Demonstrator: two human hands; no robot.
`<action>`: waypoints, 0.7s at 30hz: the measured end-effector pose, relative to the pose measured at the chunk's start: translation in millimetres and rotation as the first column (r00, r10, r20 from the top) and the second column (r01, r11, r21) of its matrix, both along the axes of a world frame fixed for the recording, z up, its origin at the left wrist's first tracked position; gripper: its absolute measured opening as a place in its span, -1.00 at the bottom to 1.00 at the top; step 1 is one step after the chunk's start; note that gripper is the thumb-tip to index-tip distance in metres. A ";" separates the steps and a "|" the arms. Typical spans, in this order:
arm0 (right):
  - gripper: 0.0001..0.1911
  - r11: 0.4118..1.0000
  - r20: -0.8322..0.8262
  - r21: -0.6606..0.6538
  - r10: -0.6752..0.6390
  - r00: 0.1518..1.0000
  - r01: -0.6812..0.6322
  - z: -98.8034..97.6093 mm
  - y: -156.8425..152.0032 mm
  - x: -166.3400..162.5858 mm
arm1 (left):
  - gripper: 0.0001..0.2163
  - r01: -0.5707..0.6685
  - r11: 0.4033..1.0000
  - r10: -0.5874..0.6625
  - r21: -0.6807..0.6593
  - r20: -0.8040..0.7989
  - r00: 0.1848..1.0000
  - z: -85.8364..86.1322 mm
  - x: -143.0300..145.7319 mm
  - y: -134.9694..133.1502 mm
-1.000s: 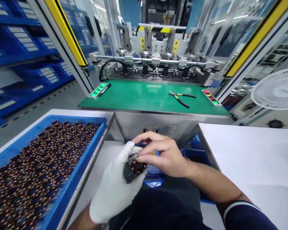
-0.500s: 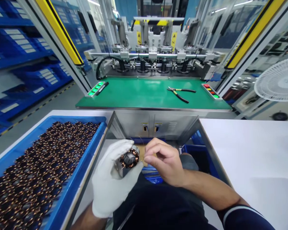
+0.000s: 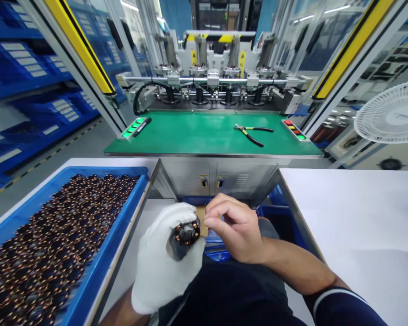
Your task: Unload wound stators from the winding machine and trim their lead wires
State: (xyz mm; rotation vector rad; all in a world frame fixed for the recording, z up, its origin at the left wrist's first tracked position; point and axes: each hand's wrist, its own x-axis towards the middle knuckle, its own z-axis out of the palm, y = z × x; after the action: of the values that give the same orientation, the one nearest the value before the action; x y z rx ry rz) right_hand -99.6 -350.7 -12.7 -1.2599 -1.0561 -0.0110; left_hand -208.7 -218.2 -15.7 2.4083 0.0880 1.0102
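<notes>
In a white glove, my left hand (image 3: 168, 260) is wrapped round a motor stator (image 3: 187, 232), a dark ring with copper windings, its open face toward me. Just right of it is my bare right hand (image 3: 234, 226), thumb and forefinger pinched together near the stator's edge. Whatever lies between those fingertips is too fine to make out; a thin wire was faintly visible there earlier. Both hands are above my lap, between the two white side tables.
A blue tray (image 3: 142, 181) full of similar stators is on the left table. Side cutters (image 3: 248, 132) lie on the green bench (image 3: 187, 131) before the machine (image 3: 214, 72). To the right are a white table (image 3: 353, 208) and a fan (image 3: 391, 113).
The stator has turned slightly in my left hand and shifted a little right, closer to my right fingertips. The thin wires above it no longer show. The whole view has shifted slightly.
</notes>
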 end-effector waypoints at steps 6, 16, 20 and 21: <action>-0.91 0.997 -0.039 -0.071 0.011 0.999 -0.014 0.2 -2.9 9.4 | -0.80 -0.005 0.998 0.004 -0.061 -0.014 1.000 -1.7 -2.1 2.1; -0.87 0.996 0.364 0.081 -0.071 0.929 0.045 -1.8 -13.9 -5.7 | -0.76 0.048 0.994 -0.042 -0.101 0.056 0.998 0.0 -2.2 -3.0; -0.82 0.999 0.318 0.011 0.035 0.947 -0.040 4.0 -18.2 9.0 | -0.74 0.161 0.956 -0.147 -0.246 0.072 0.986 6.0 -1.2 -2.3; -0.75 0.996 0.294 -0.028 0.085 0.952 -0.080 7.0 -17.9 15.5 | -0.72 0.198 0.930 -0.192 -0.309 0.047 0.980 8.3 0.2 -1.6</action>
State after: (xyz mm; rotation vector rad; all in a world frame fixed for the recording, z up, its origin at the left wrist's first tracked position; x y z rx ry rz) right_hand -84.0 -368.6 -5.7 -1.2516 -1.3684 -0.1308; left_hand -208.5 -219.8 -7.5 2.0742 0.0012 0.8534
